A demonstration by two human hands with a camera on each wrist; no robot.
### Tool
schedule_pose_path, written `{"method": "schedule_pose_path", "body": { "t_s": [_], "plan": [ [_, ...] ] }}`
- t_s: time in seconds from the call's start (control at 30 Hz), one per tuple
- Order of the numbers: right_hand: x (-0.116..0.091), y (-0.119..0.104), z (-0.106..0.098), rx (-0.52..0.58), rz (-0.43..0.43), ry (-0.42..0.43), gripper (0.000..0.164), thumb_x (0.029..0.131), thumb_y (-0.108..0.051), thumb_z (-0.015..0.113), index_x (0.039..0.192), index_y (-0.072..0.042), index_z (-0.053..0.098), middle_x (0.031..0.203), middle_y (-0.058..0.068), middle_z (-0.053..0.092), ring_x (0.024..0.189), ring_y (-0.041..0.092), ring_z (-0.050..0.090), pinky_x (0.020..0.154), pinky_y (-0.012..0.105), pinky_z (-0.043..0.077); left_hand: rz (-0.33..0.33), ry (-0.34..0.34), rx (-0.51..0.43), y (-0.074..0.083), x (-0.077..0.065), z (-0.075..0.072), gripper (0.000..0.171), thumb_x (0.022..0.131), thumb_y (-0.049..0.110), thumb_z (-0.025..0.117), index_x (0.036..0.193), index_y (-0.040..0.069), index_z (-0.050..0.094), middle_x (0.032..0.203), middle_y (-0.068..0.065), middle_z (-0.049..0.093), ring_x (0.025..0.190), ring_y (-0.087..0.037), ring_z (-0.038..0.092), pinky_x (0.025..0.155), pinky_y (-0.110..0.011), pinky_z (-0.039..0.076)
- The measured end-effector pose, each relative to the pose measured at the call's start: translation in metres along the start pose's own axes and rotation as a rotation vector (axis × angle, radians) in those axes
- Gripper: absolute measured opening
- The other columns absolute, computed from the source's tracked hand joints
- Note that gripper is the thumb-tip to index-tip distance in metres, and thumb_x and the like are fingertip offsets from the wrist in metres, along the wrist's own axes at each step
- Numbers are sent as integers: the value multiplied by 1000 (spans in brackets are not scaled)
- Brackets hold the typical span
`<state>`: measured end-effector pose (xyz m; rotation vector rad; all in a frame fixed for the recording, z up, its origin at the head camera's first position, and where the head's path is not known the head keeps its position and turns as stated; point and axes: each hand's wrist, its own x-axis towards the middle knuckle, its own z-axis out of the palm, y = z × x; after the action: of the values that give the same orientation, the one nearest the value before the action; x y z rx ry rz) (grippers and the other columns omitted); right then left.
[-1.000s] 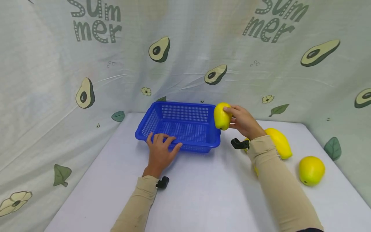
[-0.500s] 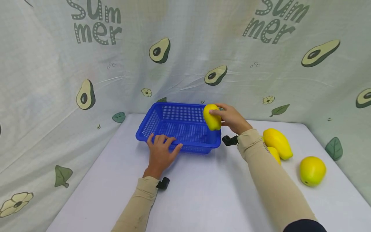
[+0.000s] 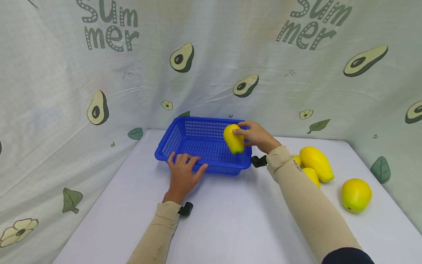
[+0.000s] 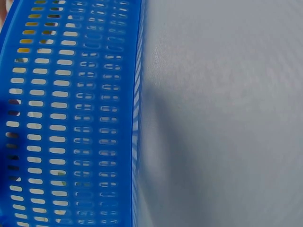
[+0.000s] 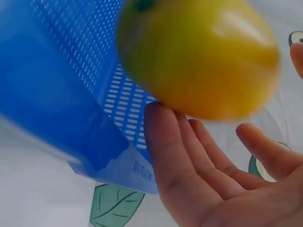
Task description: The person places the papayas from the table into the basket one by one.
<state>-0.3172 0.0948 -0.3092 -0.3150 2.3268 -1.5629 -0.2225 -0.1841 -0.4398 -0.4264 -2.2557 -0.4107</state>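
Note:
Over the right part of the blue plastic basket (image 3: 211, 147) hangs a smooth, oblong yellow fruit (image 3: 233, 138), tilted, with a green-tinged end. Blurred in the right wrist view, the fruit (image 5: 199, 56) overlaps the fingertips of my right hand (image 5: 222, 175), whose fingers are spread and stretched. In the head view, my right hand (image 3: 258, 137) stands at the fruit's right side, over the basket's right rim. My left hand (image 3: 182, 174) holds the near rim, fingers bent over it. The left wrist view shows the slotted basket wall (image 4: 71, 123), with dark finger shapes behind the holes.
To the right on the white table (image 3: 217, 220) lie a large yellow mango-shaped fruit (image 3: 316, 164), a smaller yellow fruit (image 3: 311, 176) partly behind the sleeve, and a round yellow fruit (image 3: 356, 195). A printed cloth (image 3: 211, 55) stands behind the basket.
My right hand has moved left with the yellow fruit, from the basket's right rim to above its inside, and slightly lower. The fingers have loosened around the fruit. My left hand stays put.

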Motion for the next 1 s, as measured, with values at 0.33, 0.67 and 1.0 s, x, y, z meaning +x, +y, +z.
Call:
{"method": "schedule_pose_path", "body": {
  "t_s": [0.33,0.67,1.0],
  "plan": [
    [-6,-2,-2,45,-25,-18,57,102,-29,60,146,2,41,145,25,47,126,41,54,97,47,51,-5,-11,2,-2,-1,0,46,95,54,59,107,12,73,94,-8,61,101,-32,55,112,-64,14],
    [-23,9,-12,67,-56,-22,50,105,-27,54,143,3,43,139,26,51,123,39,57,98,49,49,2,-4,-6,-1,1,-1,46,96,54,59,107,11,74,94,-9,62,101,-33,55,111,-65,15],
    [-36,22,-27,50,-81,31,59,102,-39,57,144,1,44,134,27,55,121,39,59,96,48,51,-4,-1,-8,-1,0,-1,47,96,54,59,106,11,74,93,-9,61,98,-33,55,110,-66,17]
  ]
}}
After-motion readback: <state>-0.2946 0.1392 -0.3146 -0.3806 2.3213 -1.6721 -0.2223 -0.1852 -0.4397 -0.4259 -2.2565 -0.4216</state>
